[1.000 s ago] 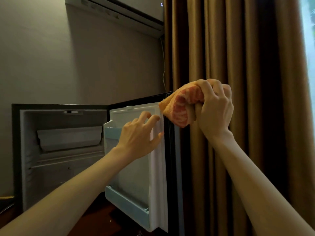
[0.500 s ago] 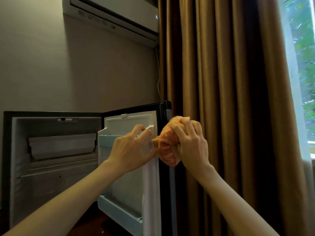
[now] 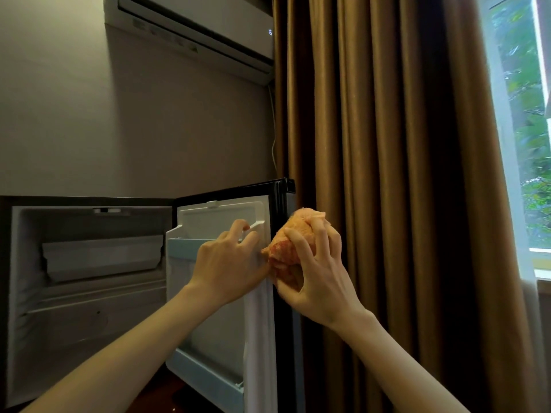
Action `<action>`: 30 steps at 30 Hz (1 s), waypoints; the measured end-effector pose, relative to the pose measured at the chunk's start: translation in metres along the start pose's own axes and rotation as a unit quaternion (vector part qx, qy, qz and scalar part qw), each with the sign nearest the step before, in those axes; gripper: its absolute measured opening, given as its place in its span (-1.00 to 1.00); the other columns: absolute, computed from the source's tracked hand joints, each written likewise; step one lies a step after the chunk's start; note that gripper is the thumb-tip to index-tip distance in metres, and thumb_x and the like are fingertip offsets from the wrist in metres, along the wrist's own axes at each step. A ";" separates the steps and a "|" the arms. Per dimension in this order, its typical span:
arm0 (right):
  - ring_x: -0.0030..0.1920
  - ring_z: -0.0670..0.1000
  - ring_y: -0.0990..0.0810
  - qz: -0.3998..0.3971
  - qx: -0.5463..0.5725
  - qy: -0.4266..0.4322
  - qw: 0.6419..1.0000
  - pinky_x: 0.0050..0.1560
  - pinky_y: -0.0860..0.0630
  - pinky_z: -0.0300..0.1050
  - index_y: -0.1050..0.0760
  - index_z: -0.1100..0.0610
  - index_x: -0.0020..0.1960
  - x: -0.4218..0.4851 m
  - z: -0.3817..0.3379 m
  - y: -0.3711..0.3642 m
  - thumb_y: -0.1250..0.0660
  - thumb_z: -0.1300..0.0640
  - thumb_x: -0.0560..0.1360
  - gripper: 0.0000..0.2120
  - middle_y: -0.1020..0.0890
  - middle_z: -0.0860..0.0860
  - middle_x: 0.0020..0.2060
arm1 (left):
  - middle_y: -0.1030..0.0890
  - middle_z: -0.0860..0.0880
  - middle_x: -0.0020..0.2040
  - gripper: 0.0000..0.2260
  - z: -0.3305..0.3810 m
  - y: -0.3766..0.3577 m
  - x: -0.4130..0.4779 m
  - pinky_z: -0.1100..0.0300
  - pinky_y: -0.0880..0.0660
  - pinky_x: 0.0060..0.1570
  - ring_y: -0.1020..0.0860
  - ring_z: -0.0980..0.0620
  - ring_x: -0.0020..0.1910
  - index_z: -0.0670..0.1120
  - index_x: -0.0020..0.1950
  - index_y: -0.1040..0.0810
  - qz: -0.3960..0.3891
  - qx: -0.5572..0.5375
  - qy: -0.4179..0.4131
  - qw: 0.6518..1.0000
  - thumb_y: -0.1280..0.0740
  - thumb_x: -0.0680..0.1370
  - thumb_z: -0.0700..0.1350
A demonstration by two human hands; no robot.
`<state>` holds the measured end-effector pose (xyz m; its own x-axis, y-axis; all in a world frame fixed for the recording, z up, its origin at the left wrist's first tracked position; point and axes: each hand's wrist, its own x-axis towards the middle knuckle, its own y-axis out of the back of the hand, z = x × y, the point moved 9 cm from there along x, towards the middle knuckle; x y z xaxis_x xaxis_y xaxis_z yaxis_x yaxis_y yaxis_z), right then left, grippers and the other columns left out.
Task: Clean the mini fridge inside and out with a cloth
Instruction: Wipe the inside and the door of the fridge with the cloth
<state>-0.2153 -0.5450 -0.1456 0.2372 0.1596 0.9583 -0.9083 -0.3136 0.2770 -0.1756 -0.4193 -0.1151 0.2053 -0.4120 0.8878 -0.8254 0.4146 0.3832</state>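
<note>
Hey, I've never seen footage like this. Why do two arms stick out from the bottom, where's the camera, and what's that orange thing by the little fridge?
There is no machine here. The arms belong to a person who wears a wide-angle camera on the head, so you look forward and down along their own arms. This is the only view. In front stands a mini fridge with its door swung open, showing the door's inner side. The left hand rests against the upper part of that inner side, apparently steadying it. The right hand grips a bunched orange cloth at the door's outer edge, most likely wiping it. Behind hang brown curtains. An air conditioner is on the wall above, and a window is at the right.
</note>
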 end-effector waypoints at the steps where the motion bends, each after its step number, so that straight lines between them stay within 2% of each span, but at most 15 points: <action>1: 0.42 0.24 -0.09 0.004 -0.012 0.001 1.000 0.05 -0.53 0.04 -0.18 -0.05 0.43 -0.001 -0.001 -0.001 -0.42 -0.23 0.32 -0.21 -0.13 0.15 0.43 | -0.55 -0.11 0.12 -0.53 -0.001 0.000 0.000 0.02 -0.53 -0.42 -0.61 -0.14 -0.22 -0.10 -0.03 -0.56 -0.002 -0.001 0.001 1.000 -0.11 0.49 0.27; 4: 0.39 0.28 -0.15 0.030 -0.043 -0.007 0.999 0.02 -0.58 0.14 -0.22 -0.02 0.40 -0.002 -0.001 -0.004 -0.48 -0.17 0.33 -0.24 -0.18 0.19 0.40 | -0.52 -0.08 0.15 -0.50 -0.003 0.000 0.000 0.00 -0.54 -0.38 -0.60 -0.13 -0.18 -0.06 0.05 -0.54 -0.009 -0.016 0.003 1.000 -0.09 0.48 0.31; 6: 0.37 0.29 -0.20 0.053 -0.047 -0.005 0.997 -0.02 -0.60 0.15 -0.25 -0.01 0.37 -0.001 -0.003 -0.003 -0.48 -0.15 0.35 -0.30 -0.22 0.19 0.38 | -0.51 -0.05 0.16 -0.50 -0.005 0.001 0.000 0.02 -0.54 -0.37 -0.60 -0.09 -0.15 -0.03 0.17 -0.49 -0.010 -0.029 -0.004 1.000 -0.14 0.47 0.31; 8: 0.34 0.29 -0.24 0.077 -0.050 0.006 0.996 -0.03 -0.60 0.13 -0.29 0.00 0.34 0.003 -0.004 0.002 -0.45 -0.16 0.39 -0.38 -0.25 0.20 0.36 | -0.49 -0.01 0.17 -0.54 -0.008 -0.002 0.001 0.07 -0.52 -0.35 -0.60 -0.06 -0.11 0.00 0.26 -0.43 -0.017 -0.035 -0.011 0.999 -0.28 0.47 0.23; 10: 0.34 0.29 -0.25 0.097 -0.048 0.013 0.994 -0.06 -0.61 0.14 -0.30 0.01 0.32 0.012 -0.003 0.010 -0.36 -0.18 0.43 -0.45 -0.25 0.21 0.36 | -0.49 0.00 0.17 -0.55 -0.013 -0.006 0.002 0.08 -0.51 -0.36 -0.60 -0.06 -0.12 -0.03 0.26 -0.44 -0.020 -0.032 -0.008 0.999 -0.40 0.45 0.11; 12: 0.34 0.31 -0.24 0.110 -0.040 0.010 0.993 -0.10 -0.61 0.16 -0.28 0.00 0.32 0.028 0.001 0.021 -0.26 -0.19 0.43 -0.47 -0.22 0.21 0.37 | -0.50 -0.02 0.17 -0.54 -0.015 -0.009 0.001 0.09 -0.52 -0.40 -0.61 -0.08 -0.16 -0.07 0.26 -0.47 -0.016 -0.021 -0.009 1.000 -0.46 0.41 0.02; 15: 0.35 0.32 -0.20 0.119 -0.028 0.015 0.992 -0.03 -0.58 0.18 -0.25 -0.02 0.33 0.061 0.004 0.037 -0.24 -0.22 0.41 -0.44 -0.18 0.18 0.38 | -0.51 -0.05 0.15 -0.53 -0.015 -0.009 -0.002 0.14 -0.49 -0.45 -0.59 -0.06 -0.26 -0.12 0.25 -0.51 0.003 -0.034 -0.013 0.999 -0.50 0.37 -0.09; 19: 0.38 0.29 -0.18 0.077 -0.025 0.013 0.997 0.05 -0.55 0.25 -0.32 0.00 0.34 0.091 0.006 0.037 -0.45 -0.16 0.37 -0.37 -0.25 0.19 0.39 | -0.53 -0.05 0.12 -0.57 -0.019 -0.007 -0.002 0.16 -0.49 -0.47 -0.59 -0.05 -0.28 -0.12 0.22 -0.52 0.021 -0.046 -0.009 0.999 -0.50 0.38 -0.14; 21: 0.39 0.26 -0.17 0.045 -0.014 -0.001 0.999 0.12 -0.53 0.21 -0.33 0.01 0.36 0.087 0.008 0.029 -0.48 -0.14 0.34 -0.33 -0.26 0.15 0.40 | -0.53 -0.03 0.12 -0.61 -0.021 -0.006 -0.002 0.15 -0.50 -0.48 -0.60 -0.05 -0.27 -0.11 0.20 -0.52 0.023 -0.049 -0.006 0.999 -0.49 0.40 -0.13; 26: 0.39 0.21 -0.18 0.010 0.029 -0.018 0.999 0.20 -0.44 0.07 -0.35 -0.02 0.36 0.036 0.008 0.010 -0.49 -0.10 0.33 -0.34 -0.24 0.07 0.42 | -0.51 0.02 0.15 -0.64 -0.022 -0.008 -0.002 0.18 -0.38 -0.40 -0.60 -0.06 -0.15 -0.07 0.19 -0.52 0.015 -0.053 0.026 0.998 -0.45 0.41 -0.14; 30: 0.38 0.17 -0.21 -0.020 0.053 -0.038 0.998 0.19 -0.49 0.07 -0.33 -0.09 0.32 -0.029 0.008 -0.011 -0.55 -0.04 0.27 -0.31 -0.23 0.02 0.42 | -0.50 0.04 0.16 -0.65 -0.022 -0.007 -0.003 0.21 -0.31 -0.38 -0.58 -0.02 -0.10 -0.05 0.20 -0.53 0.026 -0.067 0.044 0.996 -0.42 0.43 -0.20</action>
<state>-0.2091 -0.5530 -0.1758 0.3023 0.1037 0.9476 -0.8569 -0.4059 0.3178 -0.1591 -0.4029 -0.1146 0.2149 -0.3166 0.9239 -0.7596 0.5405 0.3619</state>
